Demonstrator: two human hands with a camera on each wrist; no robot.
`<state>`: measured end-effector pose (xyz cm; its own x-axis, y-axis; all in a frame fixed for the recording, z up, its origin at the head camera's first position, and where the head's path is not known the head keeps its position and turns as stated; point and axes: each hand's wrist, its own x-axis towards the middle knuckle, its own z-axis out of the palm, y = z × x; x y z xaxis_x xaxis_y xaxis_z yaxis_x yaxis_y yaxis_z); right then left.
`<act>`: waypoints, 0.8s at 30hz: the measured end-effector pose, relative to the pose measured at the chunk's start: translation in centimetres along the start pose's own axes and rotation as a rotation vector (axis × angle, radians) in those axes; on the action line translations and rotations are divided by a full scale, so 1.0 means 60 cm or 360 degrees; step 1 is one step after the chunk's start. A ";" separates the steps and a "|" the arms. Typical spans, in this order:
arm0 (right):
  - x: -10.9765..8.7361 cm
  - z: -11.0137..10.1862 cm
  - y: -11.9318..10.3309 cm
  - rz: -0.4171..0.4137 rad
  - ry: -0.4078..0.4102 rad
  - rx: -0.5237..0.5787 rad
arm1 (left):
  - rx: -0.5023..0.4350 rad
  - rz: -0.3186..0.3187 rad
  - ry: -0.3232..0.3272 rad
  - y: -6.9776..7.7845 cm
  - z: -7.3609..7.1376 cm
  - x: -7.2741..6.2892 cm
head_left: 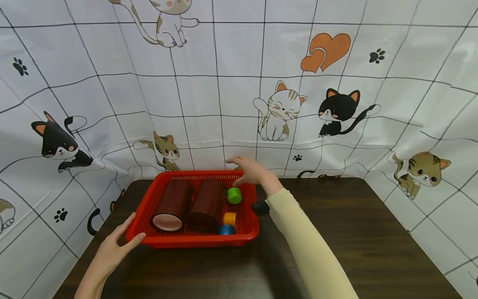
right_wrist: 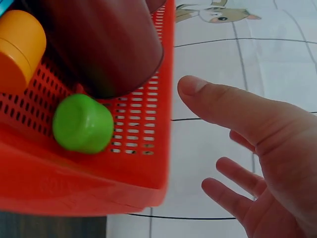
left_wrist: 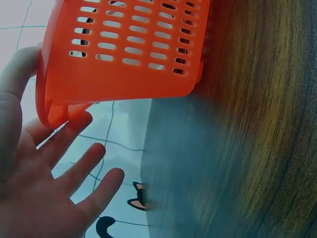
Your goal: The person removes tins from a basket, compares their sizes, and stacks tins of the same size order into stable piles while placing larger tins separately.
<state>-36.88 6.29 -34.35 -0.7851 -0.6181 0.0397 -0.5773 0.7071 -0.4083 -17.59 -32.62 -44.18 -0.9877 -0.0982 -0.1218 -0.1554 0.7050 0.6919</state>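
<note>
A red plastic basket (head_left: 194,241) with slotted walls stands on the dark wooden table. Inside lie two dark brown cylinders (head_left: 172,199), one showing a pale round end, plus a green cup-like piece (head_left: 234,195), a yellow-orange one (head_left: 229,219) and a blue one (head_left: 226,229). My left hand (head_left: 112,249) is at the basket's front left corner, fingers spread and thumb at the rim; the left wrist view shows its fingertips right at the rim. Over the back right corner reaches my right hand (head_left: 252,171), fingers extended, nothing in it, thumb above the green piece.
A white sheet (head_left: 239,95) with a line grid and cartoon cats hangs behind and beside the table (head_left: 336,232). A black wrist device (head_left: 260,208) sits under the right sleeve (head_left: 302,236), close to the basket's right side.
</note>
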 end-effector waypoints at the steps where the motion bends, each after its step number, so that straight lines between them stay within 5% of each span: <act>1: 0.002 0.004 0.000 -0.0002 0.0003 0.0010 | 0.0005 -0.0001 -0.0001 0.000 -0.001 0.000; 24: 0.024 0.070 0.017 0.0150 -0.0042 0.0001 | 0.0046 0.0034 0.0049 -0.002 0.001 -0.006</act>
<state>-37.70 4.69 -38.53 -0.8299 -0.5575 -0.0231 -0.5008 0.7624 -0.4098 -17.20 -32.60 -44.25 -0.9909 -0.1043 -0.0850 -0.1342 0.7270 0.6734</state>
